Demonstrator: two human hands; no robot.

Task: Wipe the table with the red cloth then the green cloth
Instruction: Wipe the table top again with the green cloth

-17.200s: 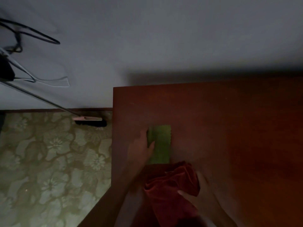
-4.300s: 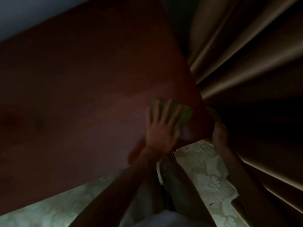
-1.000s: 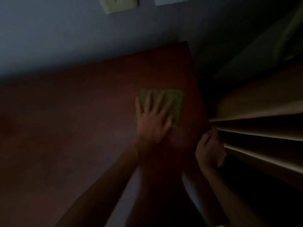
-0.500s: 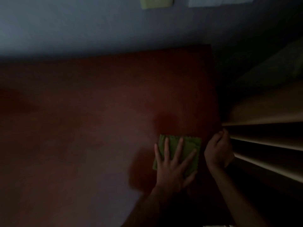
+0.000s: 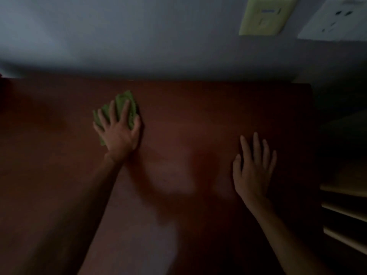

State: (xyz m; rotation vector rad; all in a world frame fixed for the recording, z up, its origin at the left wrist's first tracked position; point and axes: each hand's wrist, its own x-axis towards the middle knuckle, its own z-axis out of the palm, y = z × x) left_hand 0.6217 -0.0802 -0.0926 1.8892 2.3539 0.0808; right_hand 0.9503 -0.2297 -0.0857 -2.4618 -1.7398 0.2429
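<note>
The left hand (image 5: 119, 133), fingers spread flat, presses the crumpled green cloth (image 5: 119, 108) onto the dark reddish-brown wooden table (image 5: 198, 108), now well left of centre after working the right-hand corner half a second ago. The right hand (image 5: 253, 167) has let go of the table's right edge and lies open, palm down, on the wood, holding nothing. The red cloth is out of view and, though the light is poor, this looks like the green pass sweeping leftward.

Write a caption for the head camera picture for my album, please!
Left hand presses the green cloth flat on the brown table; right hand rests open nearby.
</note>
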